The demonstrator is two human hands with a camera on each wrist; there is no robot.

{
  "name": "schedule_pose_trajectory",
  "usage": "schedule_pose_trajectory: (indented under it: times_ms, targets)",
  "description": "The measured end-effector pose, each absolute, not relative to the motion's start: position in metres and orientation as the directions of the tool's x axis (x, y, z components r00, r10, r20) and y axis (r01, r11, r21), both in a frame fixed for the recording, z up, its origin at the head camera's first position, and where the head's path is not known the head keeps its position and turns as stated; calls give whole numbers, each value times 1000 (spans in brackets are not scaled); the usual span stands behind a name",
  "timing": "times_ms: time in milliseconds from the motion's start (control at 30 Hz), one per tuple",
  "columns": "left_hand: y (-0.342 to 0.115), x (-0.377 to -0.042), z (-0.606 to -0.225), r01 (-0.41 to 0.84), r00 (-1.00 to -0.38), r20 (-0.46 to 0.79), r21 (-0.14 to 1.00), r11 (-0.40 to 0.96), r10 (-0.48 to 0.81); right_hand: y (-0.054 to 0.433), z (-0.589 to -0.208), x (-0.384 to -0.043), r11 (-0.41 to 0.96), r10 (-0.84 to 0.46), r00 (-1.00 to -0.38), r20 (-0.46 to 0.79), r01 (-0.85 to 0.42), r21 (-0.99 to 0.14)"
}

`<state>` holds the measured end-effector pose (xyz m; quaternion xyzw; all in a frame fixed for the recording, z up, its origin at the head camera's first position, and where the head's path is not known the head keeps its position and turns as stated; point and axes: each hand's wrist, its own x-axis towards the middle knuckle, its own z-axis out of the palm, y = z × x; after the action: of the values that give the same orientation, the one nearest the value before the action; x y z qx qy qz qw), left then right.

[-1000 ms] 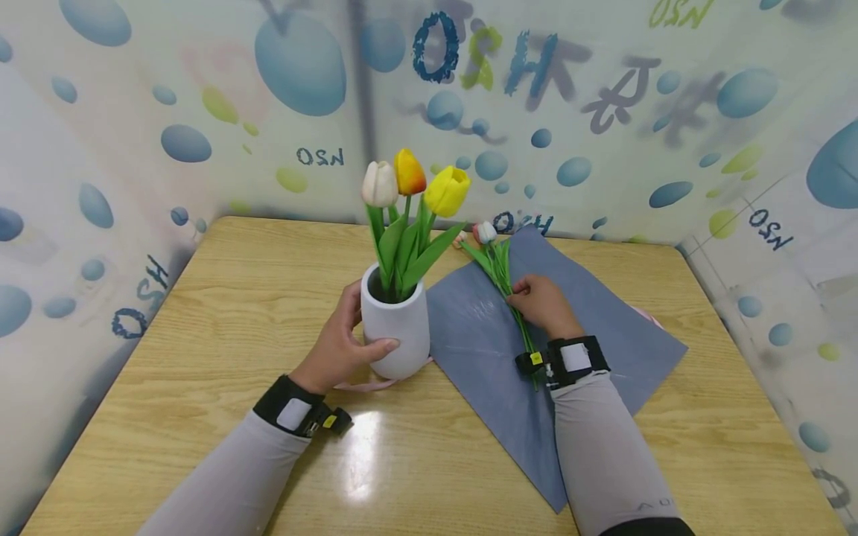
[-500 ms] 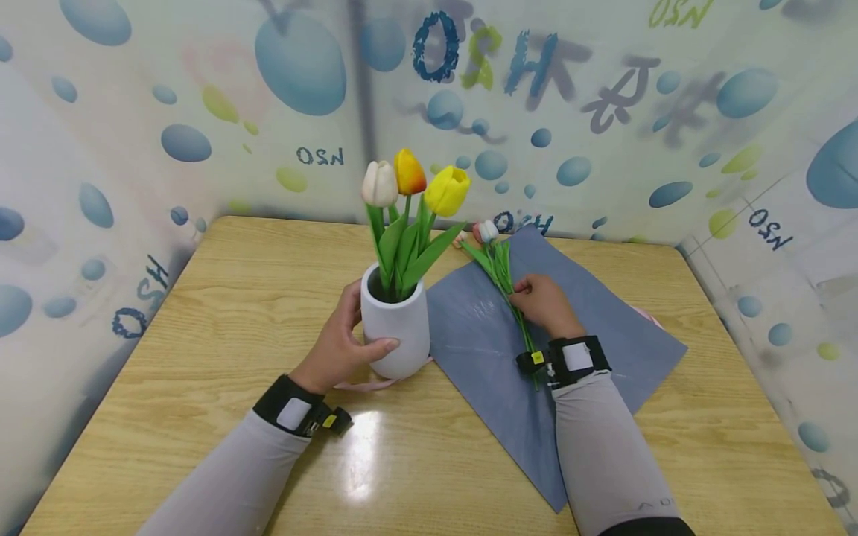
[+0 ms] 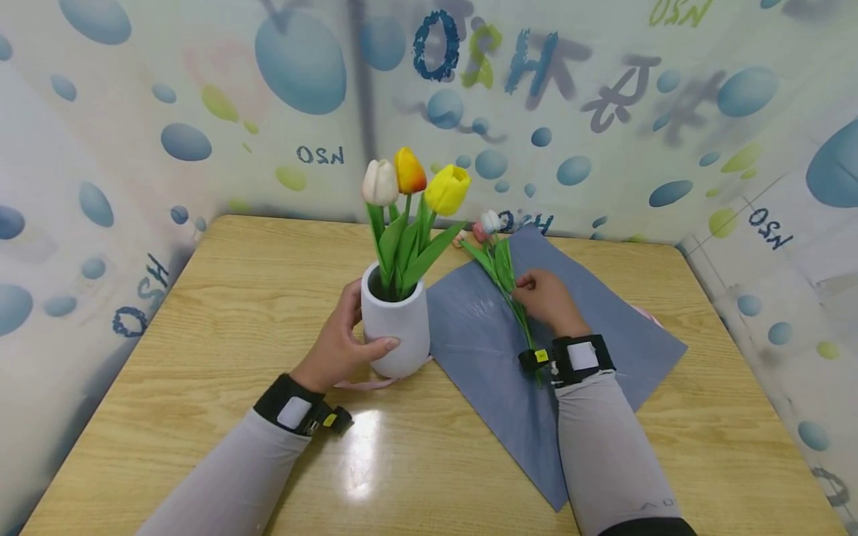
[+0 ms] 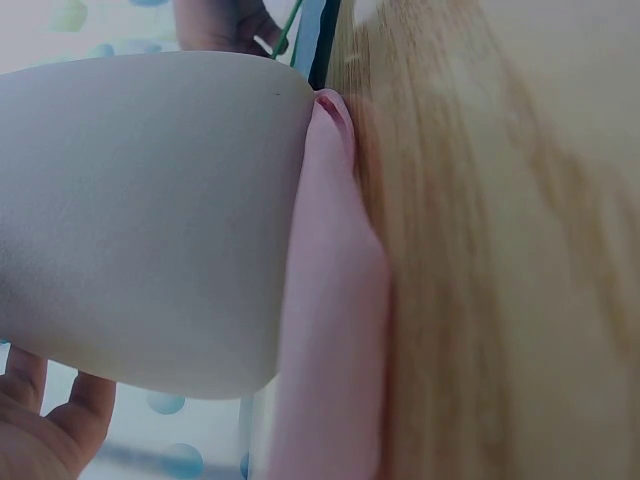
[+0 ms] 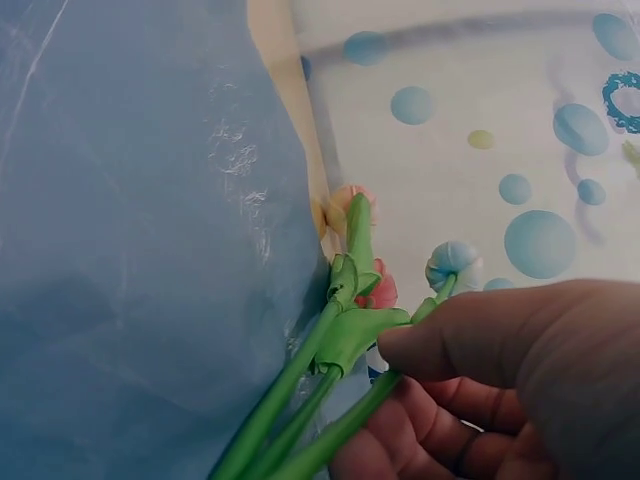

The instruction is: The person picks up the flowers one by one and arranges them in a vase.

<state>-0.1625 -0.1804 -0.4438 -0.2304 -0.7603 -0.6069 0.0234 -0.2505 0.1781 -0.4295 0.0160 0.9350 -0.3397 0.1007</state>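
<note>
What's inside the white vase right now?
A white tulip, an orange-red tulip and a yellow tulip stand inside with green leaves; the white vase hides their lower stems.

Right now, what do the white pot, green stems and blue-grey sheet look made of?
White pot: maybe ceramic or plastic, matte; soft shading, no sharp shine.
Green stems: probably plastic, smooth, with leaves wrapped on like sleeves.
Blue-grey sheet: perhaps plastic film or coated paper, slightly shiny; creases catch bright glints.

Vase (image 3: 395, 339) ctr frame, sheet (image 3: 472, 327) to its R, both on tbl (image 3: 281, 290).
Tulips (image 3: 404, 253) in vase, my L hand (image 3: 345, 339) on its left side; ribbon (image 3: 365, 385) by base. Loose flowers (image 3: 503, 268) across sheet, heads (image 3: 491, 222) past upper-left edge, my R hand (image 3: 548, 304) on them. Wall (image 3: 268, 134) behind tbl.
</note>
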Motion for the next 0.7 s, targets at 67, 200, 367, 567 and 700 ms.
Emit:
schedule_pose_trajectory:
  times_ms: [67,200,367,567,700]
  targets:
    - [-181,-163,-444,382,-891,318,911,157,324,179,-430,-251,766,-40,-981,-192,93,-636]
    - [-181,-163,-444,378,-892,314,913,153,326,180,-429,-253,752,-38,-983,-181,91,-653]
    - [-180,-163,-443,364,-897,304,919,148,322,181,-425,-253,714,-28,-984,-175,103,-692]
    - [-180,-163,-443,366,-897,307,919,147,319,181,-419,-252,630,-20,-984,-179,127,-766]
    - [-179,-163,-443,367,-899,307,918,152,313,182,-416,-251,556,-25,-985,-170,128,-821]
